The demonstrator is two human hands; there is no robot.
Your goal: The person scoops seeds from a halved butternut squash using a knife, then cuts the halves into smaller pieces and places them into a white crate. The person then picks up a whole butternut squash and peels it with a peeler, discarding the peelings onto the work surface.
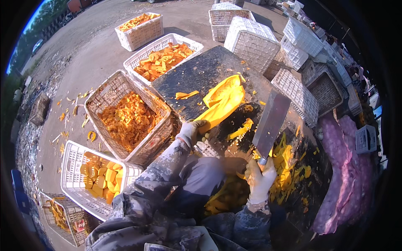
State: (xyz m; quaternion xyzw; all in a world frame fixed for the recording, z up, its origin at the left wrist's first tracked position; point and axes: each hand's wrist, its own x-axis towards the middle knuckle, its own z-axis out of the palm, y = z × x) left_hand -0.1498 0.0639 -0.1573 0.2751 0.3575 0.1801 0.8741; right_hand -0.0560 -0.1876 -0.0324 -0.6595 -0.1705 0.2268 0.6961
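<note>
My left hand (190,131), in a pale glove, grips the narrow end of a long, peeled yellow-orange squash (226,106). The squash's wide far end is cut open into a hollow and rests on a dark, worn work table (194,73). In my gloved right hand (260,180) is the handle of a cleaver (271,119), its broad blade pointing away from me, to the right of the squash and apart from it. Between them lies a squash strip (241,129) among loose seeds. Yellow peelings (285,166) are heaped beside my right hand.
Left of the table stand a crate of stringy orange pulp (158,138), a white crate of cut chunks (75,178) and another crate of pieces (130,59). Several stacked crates (251,44) crowd the far right. Purple mesh sacks (339,175) border the table's right side.
</note>
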